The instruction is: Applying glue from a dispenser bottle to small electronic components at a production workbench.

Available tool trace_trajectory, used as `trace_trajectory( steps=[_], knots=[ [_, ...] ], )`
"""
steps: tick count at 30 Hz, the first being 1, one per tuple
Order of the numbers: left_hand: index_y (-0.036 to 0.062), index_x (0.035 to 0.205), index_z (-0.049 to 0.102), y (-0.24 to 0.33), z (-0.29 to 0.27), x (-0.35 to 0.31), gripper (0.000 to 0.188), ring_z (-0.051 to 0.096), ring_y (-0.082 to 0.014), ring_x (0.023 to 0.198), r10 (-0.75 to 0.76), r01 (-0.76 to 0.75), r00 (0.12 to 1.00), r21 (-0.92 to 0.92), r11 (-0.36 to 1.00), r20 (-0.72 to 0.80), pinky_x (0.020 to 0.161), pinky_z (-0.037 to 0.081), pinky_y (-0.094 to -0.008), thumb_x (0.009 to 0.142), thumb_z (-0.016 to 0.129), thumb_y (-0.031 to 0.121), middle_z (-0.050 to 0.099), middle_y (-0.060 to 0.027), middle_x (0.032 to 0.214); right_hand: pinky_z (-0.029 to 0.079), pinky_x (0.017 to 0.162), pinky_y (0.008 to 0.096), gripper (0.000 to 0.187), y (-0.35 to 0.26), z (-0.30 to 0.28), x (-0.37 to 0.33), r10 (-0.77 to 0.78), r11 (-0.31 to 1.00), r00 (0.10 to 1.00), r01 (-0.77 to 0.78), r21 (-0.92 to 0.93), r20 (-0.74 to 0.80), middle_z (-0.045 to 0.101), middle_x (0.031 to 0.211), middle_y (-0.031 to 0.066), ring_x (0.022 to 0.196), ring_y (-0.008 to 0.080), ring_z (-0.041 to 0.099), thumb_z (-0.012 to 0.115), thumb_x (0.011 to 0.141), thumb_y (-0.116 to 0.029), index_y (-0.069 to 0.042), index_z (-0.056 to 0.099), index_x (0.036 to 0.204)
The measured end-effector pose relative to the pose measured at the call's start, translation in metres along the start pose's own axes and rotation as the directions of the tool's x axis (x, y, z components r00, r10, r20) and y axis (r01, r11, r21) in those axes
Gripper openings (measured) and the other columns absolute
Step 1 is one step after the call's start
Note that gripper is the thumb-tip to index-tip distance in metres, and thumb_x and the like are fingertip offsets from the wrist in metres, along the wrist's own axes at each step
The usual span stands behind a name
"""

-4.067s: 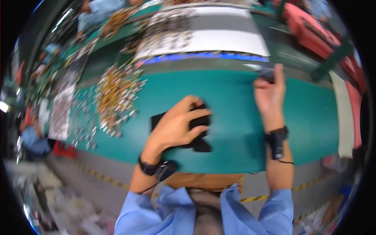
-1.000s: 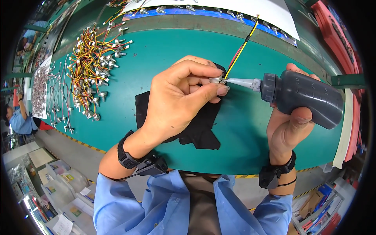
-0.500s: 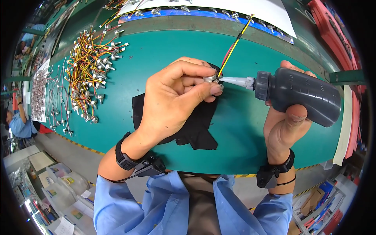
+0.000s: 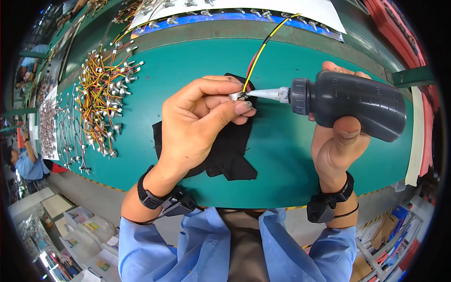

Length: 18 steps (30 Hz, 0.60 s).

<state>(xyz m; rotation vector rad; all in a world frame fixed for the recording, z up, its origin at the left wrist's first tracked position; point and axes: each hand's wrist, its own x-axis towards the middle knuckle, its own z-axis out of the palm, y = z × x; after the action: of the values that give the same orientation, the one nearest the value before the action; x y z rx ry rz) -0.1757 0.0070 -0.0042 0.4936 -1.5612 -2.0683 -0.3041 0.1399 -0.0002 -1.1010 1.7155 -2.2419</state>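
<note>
Between the thumb and fingers of my left hand [image 4: 190, 127] is a small silver potentiometer [image 4: 236, 96]. Its red, black and yellow wires [image 4: 257, 57] rise from it and curve toward the far side. My right hand [image 4: 342, 145] grips a dark grey squeeze bottle [image 4: 361, 104], tilted nearly flat. The bottle's pale tapered nozzle [image 4: 265, 94] points left, its tip at the potentiometer's wire end; whether they touch I cannot tell. Beneath my left hand a black cloth [image 4: 232, 157] lies on the green mat [image 4: 282, 164].
A heap of wired potentiometers [image 4: 101, 101] covers the left of the mat. Beyond the far edge, more potentiometers line a blue strip [image 4: 188, 20] beside a white sheet [image 4: 310, 11]. Red trays [image 4: 394, 33] stand at the far right. Another person [image 4: 29, 164] sits at far left.
Both hands, with the potentiometer and bottle, have shifted slightly left in the picture. The wires now bend more. The nozzle stays at the potentiometer.
</note>
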Motion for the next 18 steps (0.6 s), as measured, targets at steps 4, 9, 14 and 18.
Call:
trace_trajectory(
  steps=[4, 9, 14, 18],
  knots=[
    [-0.0092, 0.095, 0.053, -0.0017, 0.0004, 0.0003, 0.018, 0.063, -0.0239, 0.080, 0.004, -0.005, 1.000, -0.031, 1.000, -0.007, 0.068, 0.055, -0.0273, 0.077, 0.055, -0.011, 0.053, -0.0160, 0.101, 0.044, 0.085, 0.0387, 0.075, 0.0001, 0.0007, 0.0003, -0.027, 1.000, 1.000, 0.027, -0.014, -0.016, 0.049, 0.113, 0.0153, 0.108, 0.0293, 0.047, 0.061, 0.073, -0.050, -0.003, 0.033, 0.125],
    [-0.0088, 0.094, 0.053, -0.0013, -0.0002, 0.0005, 0.017, 0.063, -0.0238, 0.079, 0.000, 0.000, 1.000, -0.058, 0.998, -0.001, 0.068, 0.055, -0.0279, 0.077, 0.055, -0.010, 0.054, -0.0169, 0.101, 0.035, 0.096, 0.0440, 0.075, -0.0009, -0.0022, -0.0012, 0.020, 1.000, 1.000, -0.020, 0.018, 0.009, 0.048, 0.114, 0.0145, 0.110, 0.0308, 0.046, 0.060, 0.074, -0.050, -0.002, 0.033, 0.125],
    [-0.0084, 0.095, 0.053, -0.0028, -0.0019, 0.0007, 0.017, 0.063, -0.0234, 0.078, 0.010, -0.008, 1.000, -0.086, 0.996, 0.022, 0.067, 0.055, -0.0284, 0.078, 0.056, -0.009, 0.056, -0.0174, 0.099, 0.035, 0.095, 0.0436, 0.076, -0.0017, -0.0021, -0.0007, 0.013, 1.000, 1.000, -0.013, -0.002, 0.010, 0.048, 0.114, 0.0141, 0.111, 0.0305, 0.046, 0.060, 0.074, -0.050, -0.002, 0.032, 0.125],
    [-0.0082, 0.095, 0.053, -0.0039, -0.0021, 0.0001, 0.017, 0.063, -0.0230, 0.078, 0.009, -0.006, 1.000, -0.095, 0.995, 0.026, 0.067, 0.055, -0.0285, 0.078, 0.056, -0.008, 0.056, -0.0177, 0.099, 0.035, 0.095, 0.0436, 0.077, -0.0016, -0.0026, -0.0011, 0.009, 1.000, 1.000, -0.009, -0.018, 0.006, 0.049, 0.113, 0.0139, 0.110, 0.0301, 0.046, 0.060, 0.074, -0.051, -0.001, 0.032, 0.125]
  ],
)
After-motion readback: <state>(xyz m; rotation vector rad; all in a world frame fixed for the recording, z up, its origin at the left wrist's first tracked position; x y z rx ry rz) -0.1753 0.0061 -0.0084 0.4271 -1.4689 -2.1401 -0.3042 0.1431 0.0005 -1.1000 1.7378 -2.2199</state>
